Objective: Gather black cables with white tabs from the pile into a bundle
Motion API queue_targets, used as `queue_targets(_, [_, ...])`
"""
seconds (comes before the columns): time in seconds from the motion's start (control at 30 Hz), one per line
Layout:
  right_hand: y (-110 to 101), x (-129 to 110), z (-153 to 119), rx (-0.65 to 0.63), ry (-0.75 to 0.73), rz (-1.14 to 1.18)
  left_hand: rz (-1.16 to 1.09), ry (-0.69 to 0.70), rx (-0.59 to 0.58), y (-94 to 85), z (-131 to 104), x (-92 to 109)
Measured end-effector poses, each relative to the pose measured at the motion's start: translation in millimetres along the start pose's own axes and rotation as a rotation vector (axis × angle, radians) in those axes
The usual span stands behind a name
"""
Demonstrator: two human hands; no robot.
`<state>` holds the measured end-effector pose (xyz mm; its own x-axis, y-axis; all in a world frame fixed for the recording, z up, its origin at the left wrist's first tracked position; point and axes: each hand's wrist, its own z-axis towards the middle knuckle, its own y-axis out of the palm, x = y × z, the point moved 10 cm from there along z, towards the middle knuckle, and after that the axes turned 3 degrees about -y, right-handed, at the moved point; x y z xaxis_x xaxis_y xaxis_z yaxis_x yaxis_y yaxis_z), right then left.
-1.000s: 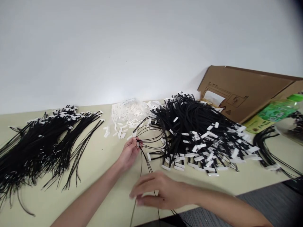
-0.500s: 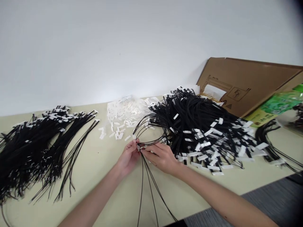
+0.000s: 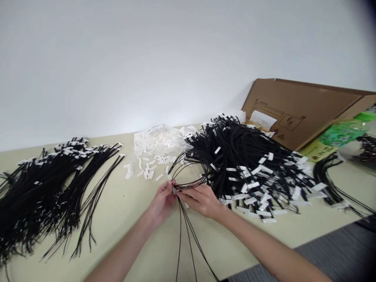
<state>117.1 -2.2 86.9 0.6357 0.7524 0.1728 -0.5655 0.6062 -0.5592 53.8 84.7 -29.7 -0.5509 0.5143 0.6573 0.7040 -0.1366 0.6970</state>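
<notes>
Since a second ago, right hand (image 3: 202,199) has risen from the table's near edge to meet left hand (image 3: 163,199). Both sets of fingers pinch a few black cords (image 3: 188,239) at a white tag, loops fanning toward the big cord heap (image 3: 249,164). Bare table (image 3: 129,211) lies leftward before the sorted bundle (image 3: 44,188).

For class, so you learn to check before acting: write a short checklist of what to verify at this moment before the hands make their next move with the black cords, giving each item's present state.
1. Left hand pinches the cord bundle: ok.
2. Right hand meets it at the same spot: ok.
3. White clip seated between the fingertips: cannot tell, too small.
4. Loose white clips lie close to the hands: ok.
5. Held cords free of the big tagged pile: not ok, their loops run into it.
6. Left pile apart from the hands: ok.
</notes>
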Motion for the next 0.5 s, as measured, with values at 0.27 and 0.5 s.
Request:
queue_targets(0.27, [-11.4, -6.8, -3.5, 0.05, -0.038, 0.038, 0.068, 0.014, -0.082, 11.6, -6.0, 2.4])
queue_targets(0.5, [-9.0, -6.8, -8.6, 0.066, -0.057, 0.018, 0.091, 0.025, -0.086, 10.9, -4.7, 2.1])
